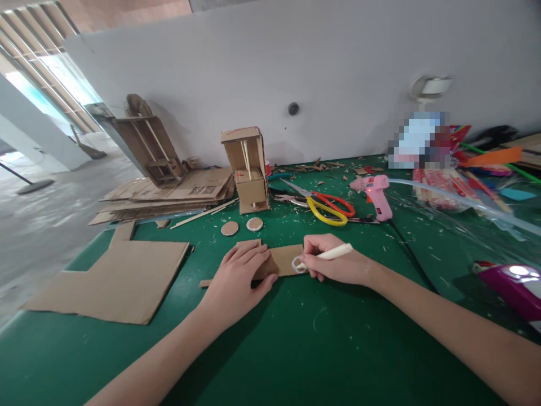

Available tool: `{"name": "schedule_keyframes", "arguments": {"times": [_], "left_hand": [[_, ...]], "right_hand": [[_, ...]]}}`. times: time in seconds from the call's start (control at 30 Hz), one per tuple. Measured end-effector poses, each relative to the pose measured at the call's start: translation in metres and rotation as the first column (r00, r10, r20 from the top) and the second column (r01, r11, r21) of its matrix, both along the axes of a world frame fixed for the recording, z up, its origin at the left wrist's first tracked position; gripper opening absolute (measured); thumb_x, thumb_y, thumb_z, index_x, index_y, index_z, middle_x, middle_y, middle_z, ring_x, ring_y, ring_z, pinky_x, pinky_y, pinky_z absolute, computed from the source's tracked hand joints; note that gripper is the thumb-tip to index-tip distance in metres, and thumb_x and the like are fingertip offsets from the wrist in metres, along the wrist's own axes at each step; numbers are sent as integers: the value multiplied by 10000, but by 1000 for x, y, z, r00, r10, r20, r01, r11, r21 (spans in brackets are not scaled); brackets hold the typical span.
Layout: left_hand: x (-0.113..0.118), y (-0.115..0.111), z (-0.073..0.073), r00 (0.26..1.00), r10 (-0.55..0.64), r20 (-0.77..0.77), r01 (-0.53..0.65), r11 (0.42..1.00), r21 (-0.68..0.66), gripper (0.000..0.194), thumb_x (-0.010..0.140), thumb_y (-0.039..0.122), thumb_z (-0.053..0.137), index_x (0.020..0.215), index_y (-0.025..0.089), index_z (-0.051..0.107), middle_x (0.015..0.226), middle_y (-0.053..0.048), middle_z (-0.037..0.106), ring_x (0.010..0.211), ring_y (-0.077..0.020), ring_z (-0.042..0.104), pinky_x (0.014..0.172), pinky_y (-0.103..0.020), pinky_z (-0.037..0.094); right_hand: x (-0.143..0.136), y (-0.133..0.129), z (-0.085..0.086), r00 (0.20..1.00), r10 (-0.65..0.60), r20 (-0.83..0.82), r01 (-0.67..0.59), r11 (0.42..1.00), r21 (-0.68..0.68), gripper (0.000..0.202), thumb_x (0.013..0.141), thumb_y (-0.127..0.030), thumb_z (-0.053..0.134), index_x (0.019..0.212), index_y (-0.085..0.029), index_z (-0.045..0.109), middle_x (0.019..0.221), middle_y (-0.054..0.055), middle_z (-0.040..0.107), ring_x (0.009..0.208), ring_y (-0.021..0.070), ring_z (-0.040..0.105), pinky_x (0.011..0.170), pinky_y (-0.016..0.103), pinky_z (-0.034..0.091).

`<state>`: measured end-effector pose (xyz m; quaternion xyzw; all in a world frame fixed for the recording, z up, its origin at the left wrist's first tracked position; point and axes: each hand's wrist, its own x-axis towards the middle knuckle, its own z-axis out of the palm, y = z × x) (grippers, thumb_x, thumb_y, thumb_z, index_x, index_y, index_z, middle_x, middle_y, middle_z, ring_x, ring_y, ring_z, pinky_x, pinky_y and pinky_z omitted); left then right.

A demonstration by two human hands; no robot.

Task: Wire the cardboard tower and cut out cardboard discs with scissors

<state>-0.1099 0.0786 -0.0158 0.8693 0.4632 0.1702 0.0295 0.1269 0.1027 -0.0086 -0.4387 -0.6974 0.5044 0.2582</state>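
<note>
A small rectangular piece of cardboard [281, 260] lies on the green table in front of me. My left hand [243, 274] rests flat over its left part, fingers stretched out and thumb to the side. In my right hand [325, 256] is a cream-white pen [336, 251], its tip pointing down at the right end of the cardboard. There, a pale ring [297, 264] sits at the pen's tip; whether it is an object or a mark is unclear. Two cardboard discs [230, 228] lie just beyond. Other small cardboard strips [248, 243] are partly hidden by my left hand.
Behind the discs stands a cardboard frame with sticks [251, 189]. Scissors [327, 210], pliers [291, 199] and a pink glue gun [376, 194] lie right of it. A large cut cardboard sheet [122, 282] lies left, stacked cardboard [186, 189] behind, a purple device [513, 290] at right.
</note>
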Motion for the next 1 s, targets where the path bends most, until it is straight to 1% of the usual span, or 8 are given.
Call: {"name": "schedule_keyframes", "arguments": {"times": [0.23, 0.3, 0.47, 0.67, 0.83, 1.0], "left_hand": [[0, 0, 1, 1000, 12, -13, -12, 1000, -3, 392, 865, 396, 512, 1202, 200, 551, 1287, -55, 592, 1280, -240, 445, 1082, -481, 354], [0, 0, 1, 1000, 11, -20, -11, 1000, -1, 392, 870, 398, 505, 1205, 200, 549, 1290, -54, 590, 1284, -239, 440, 1083, -477, 354], [0, 0, 0, 1000, 5, -15, -5, 1000, 16, 383, 864, 387, 513, 1198, 203, 555, 1285, -56, 593, 1278, -242, 447, 1085, -474, 355], [1, 0, 1, 1000, 11, -18, -11, 1000, 5, 394, 860, 393, 519, 1199, 196, 555, 1284, -60, 593, 1276, -243, 449, 1082, -468, 361], [1, -1, 1, 1000, 8, -28, -8, 1000, -1, 393, 869, 391, 506, 1211, 201, 544, 1294, -53, 586, 1289, -238, 434, 1090, -471, 347], [0, 0, 1, 1000, 1, -25, -1, 1000, 4, 389, 866, 387, 509, 1204, 199, 549, 1292, -56, 587, 1287, -241, 438, 1088, -469, 350]], "right_hand": [[-1, 0, -1, 1000, 27, 16, -27, 998, 62, 181, 849, -310, 543, 725, -192, 484, 661, -6, 643, 502, 93, 584, 452, 204, 449], [-1, 1, -1, 999, 23, 23, -24, 998, 51, 180, 839, -299, 549, 710, -192, 483, 642, -11, 635, 496, 90, 578, 447, 199, 445], [1, 3, 2, 998, 25, 61, -24, 999, -23, 186, 794, -247, 560, 648, -190, 460, 523, -29, 587, 423, 81, 536, 400, 185, 408], [0, 4, 0, 1000, -21, -10, 21, 999, -26, 193, 815, -269, 556, 677, -196, 442, 541, -25, 609, 420, 79, 538, 396, 187, 407], [-2, 2, 1, 1000, 12, 13, -12, 1000, -14, 164, 805, -254, 569, 685, -191, 476, 595, -18, 622, 467, 79, 555, 424, 188, 438], [0, 3, 3, 997, 10, 73, -8, 1000, -25, 170, 777, -233, 571, 647, -192, 468, 521, -33, 582, 416, 77, 526, 379, 177, 409]]}}
